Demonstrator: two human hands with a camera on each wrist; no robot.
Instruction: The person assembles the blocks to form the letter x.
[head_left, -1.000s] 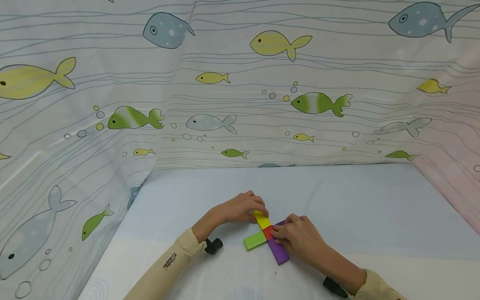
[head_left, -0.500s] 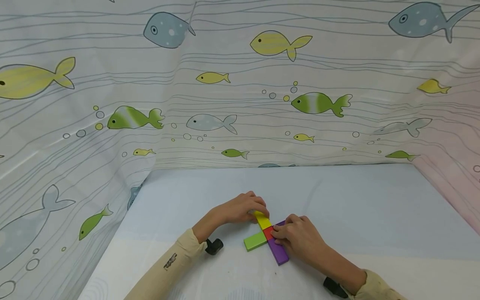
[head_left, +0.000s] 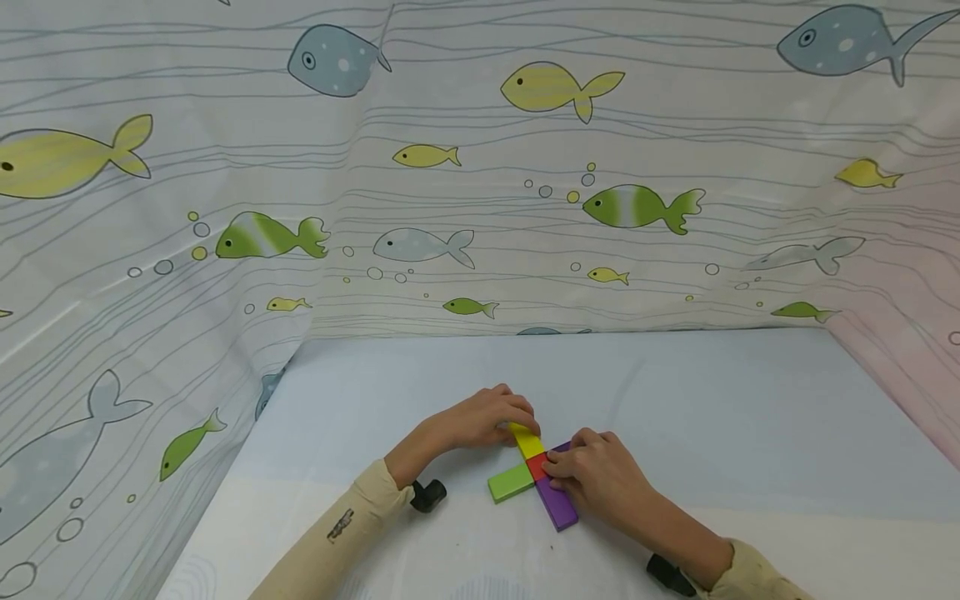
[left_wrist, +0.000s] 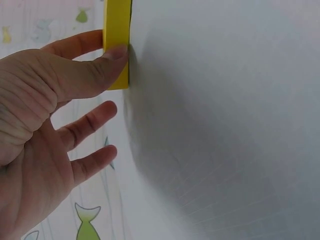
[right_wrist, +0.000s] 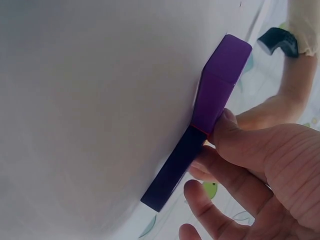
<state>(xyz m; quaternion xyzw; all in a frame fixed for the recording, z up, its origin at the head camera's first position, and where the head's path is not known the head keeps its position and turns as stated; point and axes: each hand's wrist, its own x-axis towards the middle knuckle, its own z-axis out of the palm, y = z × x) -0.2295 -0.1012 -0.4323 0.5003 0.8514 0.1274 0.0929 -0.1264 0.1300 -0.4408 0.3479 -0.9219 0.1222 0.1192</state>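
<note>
Several flat blocks lie joined in a cross on the table. Its middle is a red block [head_left: 536,467]. My left hand [head_left: 480,417] pinches the far end of the yellow block [head_left: 527,442] between thumb and a finger; the left wrist view shows its other fingers spread below. At the middle, the thumb and fingertips of my right hand [head_left: 607,477] grip about the red block, touching the near purple block [head_left: 557,506] too. A second purple block [right_wrist: 172,170] points away to the right, largely covered by that hand in the head view. The green block [head_left: 512,482] points left, untouched.
The white table [head_left: 712,417] extends around the blocks. A fish-patterned curtain [head_left: 480,200] stands behind it and along the sides. Black wrist cameras [head_left: 429,496] are strapped at both sleeves.
My left hand and the yellow block shift very slightly to the right. The right hand and the other blocks stay where they were; the curtain on the left sways a little.
</note>
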